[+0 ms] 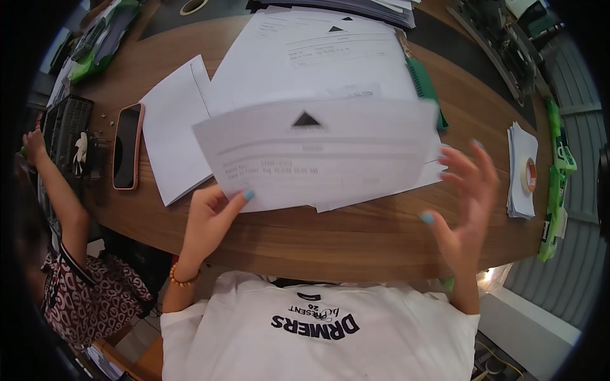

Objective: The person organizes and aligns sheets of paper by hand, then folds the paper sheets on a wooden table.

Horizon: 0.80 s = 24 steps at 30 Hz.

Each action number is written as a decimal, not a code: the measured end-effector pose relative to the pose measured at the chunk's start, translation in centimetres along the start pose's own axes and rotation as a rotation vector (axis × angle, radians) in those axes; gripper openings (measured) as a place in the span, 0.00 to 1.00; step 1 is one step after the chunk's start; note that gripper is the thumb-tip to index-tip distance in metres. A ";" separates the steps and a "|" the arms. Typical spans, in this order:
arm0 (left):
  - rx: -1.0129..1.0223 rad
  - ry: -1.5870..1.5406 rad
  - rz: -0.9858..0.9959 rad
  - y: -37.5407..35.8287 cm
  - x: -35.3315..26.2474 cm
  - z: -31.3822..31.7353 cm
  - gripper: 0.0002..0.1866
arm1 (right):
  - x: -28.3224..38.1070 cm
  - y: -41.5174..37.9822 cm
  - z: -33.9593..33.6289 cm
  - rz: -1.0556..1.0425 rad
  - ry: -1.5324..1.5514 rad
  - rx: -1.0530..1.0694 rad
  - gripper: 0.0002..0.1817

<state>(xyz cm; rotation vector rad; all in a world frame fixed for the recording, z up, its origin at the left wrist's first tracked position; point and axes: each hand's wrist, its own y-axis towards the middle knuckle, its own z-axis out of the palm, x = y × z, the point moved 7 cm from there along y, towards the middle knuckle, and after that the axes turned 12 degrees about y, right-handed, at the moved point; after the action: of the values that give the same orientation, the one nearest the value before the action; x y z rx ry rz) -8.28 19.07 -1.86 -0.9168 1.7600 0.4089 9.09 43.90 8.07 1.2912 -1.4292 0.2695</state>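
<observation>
Pinching a paper (356, 155) mid-frame by its lower left corner with left fingers (236, 204), maybe to hide little of it; holding right fingers (443, 235) spread, empty, at frame's right.

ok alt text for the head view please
A blue-nailed left hand holds a white printed paper sheet, the open right hand beside it, over a brown wooden desk. Nearby lie white papers and a pink-cased black phone.

One sheet (375, 149) in the left grip (211, 219), one phone (128, 146) and one keyboard (66, 120) to its left, two tape rolls (532, 175) farther off.
</observation>
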 end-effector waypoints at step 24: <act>-0.267 0.871 -0.101 1.9 -3.1 0.0 0.13 | -11.7 3.4 4.9 0.646 0.225 0.026 0.16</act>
<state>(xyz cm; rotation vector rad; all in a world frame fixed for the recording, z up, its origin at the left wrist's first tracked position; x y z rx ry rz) -9.24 21.52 0.64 -1.5173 2.4574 0.1783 0.85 47.78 -1.44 0.7539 -1.6114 0.8376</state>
